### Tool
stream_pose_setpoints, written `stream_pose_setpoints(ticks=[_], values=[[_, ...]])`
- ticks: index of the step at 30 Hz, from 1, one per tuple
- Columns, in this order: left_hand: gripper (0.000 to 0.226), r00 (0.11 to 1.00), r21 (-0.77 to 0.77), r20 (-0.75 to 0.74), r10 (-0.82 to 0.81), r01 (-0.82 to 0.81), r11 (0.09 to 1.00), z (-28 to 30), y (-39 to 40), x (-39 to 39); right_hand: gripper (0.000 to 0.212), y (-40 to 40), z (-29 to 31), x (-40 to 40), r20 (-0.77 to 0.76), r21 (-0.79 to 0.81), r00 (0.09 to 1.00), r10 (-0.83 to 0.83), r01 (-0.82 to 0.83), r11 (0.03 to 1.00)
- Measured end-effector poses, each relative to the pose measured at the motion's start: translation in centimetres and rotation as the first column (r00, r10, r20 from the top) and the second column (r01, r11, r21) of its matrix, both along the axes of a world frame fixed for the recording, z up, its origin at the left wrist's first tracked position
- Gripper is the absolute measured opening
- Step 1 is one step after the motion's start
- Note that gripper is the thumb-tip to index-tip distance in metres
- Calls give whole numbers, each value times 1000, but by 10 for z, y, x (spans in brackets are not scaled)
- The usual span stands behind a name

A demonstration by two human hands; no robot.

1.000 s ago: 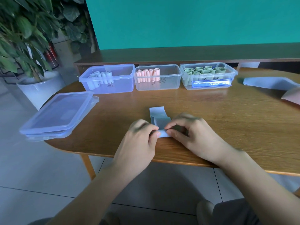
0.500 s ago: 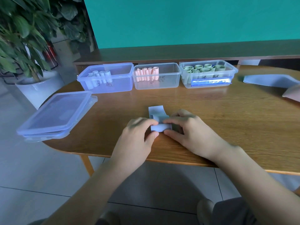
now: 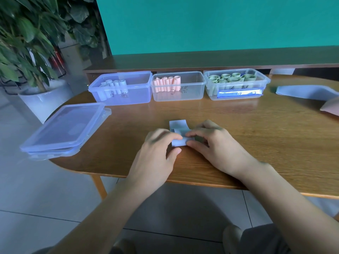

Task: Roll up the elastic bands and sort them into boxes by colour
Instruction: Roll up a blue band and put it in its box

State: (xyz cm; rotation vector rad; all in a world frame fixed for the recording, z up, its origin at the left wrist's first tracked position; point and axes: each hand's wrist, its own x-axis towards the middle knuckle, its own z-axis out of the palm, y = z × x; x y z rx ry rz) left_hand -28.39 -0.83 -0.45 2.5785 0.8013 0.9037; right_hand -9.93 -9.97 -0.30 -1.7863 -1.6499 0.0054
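While both hands' fingers (image 3: 176,137) pinch a half-rolled blue band (image 3: 178,133), three boxes line the bench (image 3: 256,129): blue rolls (image 3: 114,84), pink rolls (image 3: 167,83), green rolls (image 3: 229,78).

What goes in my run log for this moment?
stage: rolling | item: blue band | left hand: pinching roll | right hand: pinching roll | target: blue box

Near end of the blue band (image 3: 178,142) concealed beneath the fingertips of both hands; rolled extent indeterminate. Handwritten labels on the three boxes illegible. Loose blue band (image 3: 308,91) and pink band (image 3: 331,108) cut off at the right edge. Left fingers (image 3: 161,136) motion-blurred.
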Motion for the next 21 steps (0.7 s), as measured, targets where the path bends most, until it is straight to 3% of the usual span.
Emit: stream_pose_setpoints(ticks=[8, 21], values=[[26, 997, 94, -67, 31, -25, 995, 2, 4, 4, 17, 4, -4, -1, -2, 94, 1000, -16, 17, 995], [20, 999, 176, -20, 31, -27, 984, 1, 4, 7, 18, 14, -6, 5, -53, 66, 997, -53, 57, 996]])
